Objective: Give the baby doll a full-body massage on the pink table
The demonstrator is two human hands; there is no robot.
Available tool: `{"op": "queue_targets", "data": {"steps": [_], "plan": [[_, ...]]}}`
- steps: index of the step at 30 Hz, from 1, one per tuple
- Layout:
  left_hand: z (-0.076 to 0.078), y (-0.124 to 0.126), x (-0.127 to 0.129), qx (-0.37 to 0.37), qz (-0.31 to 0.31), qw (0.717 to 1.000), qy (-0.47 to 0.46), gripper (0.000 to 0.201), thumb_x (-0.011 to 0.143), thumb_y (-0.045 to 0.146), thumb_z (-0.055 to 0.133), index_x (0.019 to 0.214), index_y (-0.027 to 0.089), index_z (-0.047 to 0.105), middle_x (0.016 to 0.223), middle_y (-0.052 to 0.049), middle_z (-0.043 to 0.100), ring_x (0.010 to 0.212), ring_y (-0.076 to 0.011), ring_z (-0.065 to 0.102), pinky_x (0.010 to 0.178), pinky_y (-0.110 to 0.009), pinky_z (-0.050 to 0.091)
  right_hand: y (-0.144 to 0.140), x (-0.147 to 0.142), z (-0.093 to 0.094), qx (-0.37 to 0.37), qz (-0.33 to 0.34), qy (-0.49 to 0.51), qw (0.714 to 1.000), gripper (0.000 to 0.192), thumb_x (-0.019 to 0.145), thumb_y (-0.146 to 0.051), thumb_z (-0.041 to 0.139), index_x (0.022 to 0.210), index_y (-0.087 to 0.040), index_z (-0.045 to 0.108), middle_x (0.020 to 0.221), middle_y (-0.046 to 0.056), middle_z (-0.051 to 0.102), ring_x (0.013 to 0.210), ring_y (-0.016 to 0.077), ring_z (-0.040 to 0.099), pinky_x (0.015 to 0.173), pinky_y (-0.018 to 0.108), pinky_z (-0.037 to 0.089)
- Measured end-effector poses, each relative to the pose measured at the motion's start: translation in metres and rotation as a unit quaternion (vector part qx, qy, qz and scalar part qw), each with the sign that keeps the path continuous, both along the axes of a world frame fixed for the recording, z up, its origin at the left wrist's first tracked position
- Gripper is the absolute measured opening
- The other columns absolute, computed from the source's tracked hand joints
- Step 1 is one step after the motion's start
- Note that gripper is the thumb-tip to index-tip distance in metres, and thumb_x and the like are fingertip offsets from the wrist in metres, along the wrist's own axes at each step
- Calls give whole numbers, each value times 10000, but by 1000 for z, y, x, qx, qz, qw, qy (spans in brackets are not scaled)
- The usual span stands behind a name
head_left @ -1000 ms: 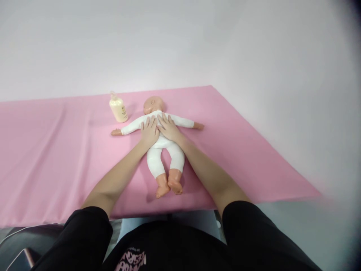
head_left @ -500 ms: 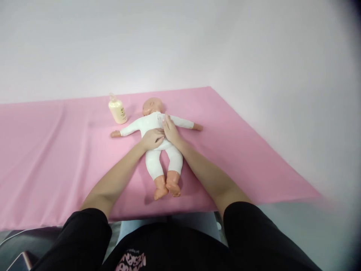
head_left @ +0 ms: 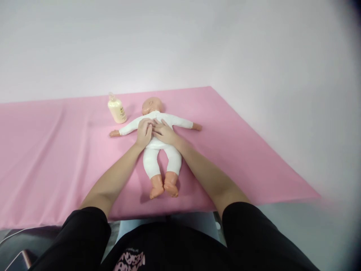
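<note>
A baby doll [head_left: 150, 160] with a white cloth body lies stretched out on the pink cloth, its head turned to one side and its feet toward me. My left hand [head_left: 144, 131] rests on the left side of its torso, fingers extended over the chest. Across the middle of the torso lies my right hand [head_left: 164, 132], flat with fingers spread, its fingertips meeting those of the left. Both palms are hidden against the doll. Left of the doll's head stands a pump bottle [head_left: 117, 111] of pale yellow lotion, which neither hand touches.
A pink cloth [head_left: 231, 165] covers the table, with folds on the left side. A pale wall [head_left: 180, 45] rises behind it. At the lower left, below the table edge, a phone-like device [head_left: 19, 262] lies on a dark surface near a white cable [head_left: 14, 236].
My left hand has moved up the doll's torso to its chest. My right hand has turned inward from the doll's right side and spread its fingers. The doll's legs have shifted slightly left.
</note>
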State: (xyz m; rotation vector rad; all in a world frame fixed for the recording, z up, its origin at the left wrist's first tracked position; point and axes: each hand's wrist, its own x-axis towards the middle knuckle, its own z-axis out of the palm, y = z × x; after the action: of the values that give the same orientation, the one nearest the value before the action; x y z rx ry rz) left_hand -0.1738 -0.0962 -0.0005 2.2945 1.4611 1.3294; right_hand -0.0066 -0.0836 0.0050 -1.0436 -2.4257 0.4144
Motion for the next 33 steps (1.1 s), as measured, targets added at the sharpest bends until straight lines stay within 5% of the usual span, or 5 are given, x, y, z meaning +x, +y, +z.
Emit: {"op": "queue_targets", "data": {"steps": [4,11,17,27,33], "plan": [[-4,14,-10,-29,-33,995,91,491,1042,346,266,1432,171,508,1554,-123,511,1499,-217,405,1258,-444,308,4,3,1,6,9,-5,1000,502,1015,-330,385,1494,-280,529,1657,19,369,1596,259,226,1297,587,111],[-13,25,-15,-97,19,987,124,575,1033,331,300,1574,145,357,1677,-99,322,1585,-256,240,1303,-476,176,17,15,-8,-21,-112,17,993,626,1023,-413,317,1620,-226,295,1721,39,190,1617,296,119,1293,597,108],[-15,30,-27,-74,93,984,131,562,1025,340,305,1514,97,439,1580,-147,478,1486,-269,420,1265,-441,281,36,36,-27,-20,-192,53,980,674,1012,-430,323,1610,-119,304,1692,138,279,1588,281,243,1302,502,193],[-6,28,-54,-117,256,935,214,453,1026,368,309,1166,137,672,1193,-198,715,1158,-362,629,1024,-516,417,43,71,-37,75,-306,11,949,539,988,-338,339,1376,-74,604,1369,209,652,1327,343,544,1196,568,319],[-3,24,-41,-133,220,935,242,478,1047,357,279,1155,92,662,1188,-227,710,1149,-378,635,1019,-530,404,42,65,-30,23,-236,59,970,532,1020,-368,292,1425,-172,577,1467,133,609,1396,301,521,1248,628,197]]}}
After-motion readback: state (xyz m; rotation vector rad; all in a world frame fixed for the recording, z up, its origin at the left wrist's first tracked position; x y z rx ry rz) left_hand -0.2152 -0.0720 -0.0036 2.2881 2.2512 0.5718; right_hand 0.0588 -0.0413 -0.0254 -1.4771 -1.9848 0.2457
